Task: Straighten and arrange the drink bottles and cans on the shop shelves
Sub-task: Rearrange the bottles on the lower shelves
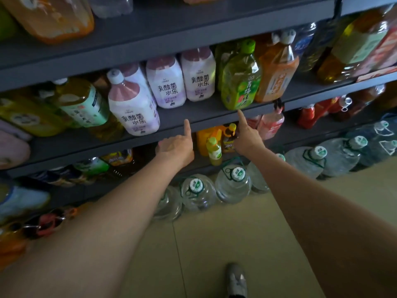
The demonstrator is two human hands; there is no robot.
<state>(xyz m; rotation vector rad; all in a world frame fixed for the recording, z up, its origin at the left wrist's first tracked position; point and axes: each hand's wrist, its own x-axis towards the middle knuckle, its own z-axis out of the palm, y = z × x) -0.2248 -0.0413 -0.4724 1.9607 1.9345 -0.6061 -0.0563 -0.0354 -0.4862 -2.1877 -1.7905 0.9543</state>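
Both arms reach for the middle shelf (206, 117). The left hand (176, 147) points its index finger up at the shelf's front edge, other fingers curled, grip holding nothing. The right hand (249, 138) does the same, its fingertip just under the green bottle (240, 82), which stands tilted at the front edge. Left of that bottle, two white bottles (182, 80) sit further back; a third white bottle (133, 108) leans at the front edge. An orange bottle (277, 72) is just right of the green one. Water jugs (232, 181) line the floor (236, 233) below.
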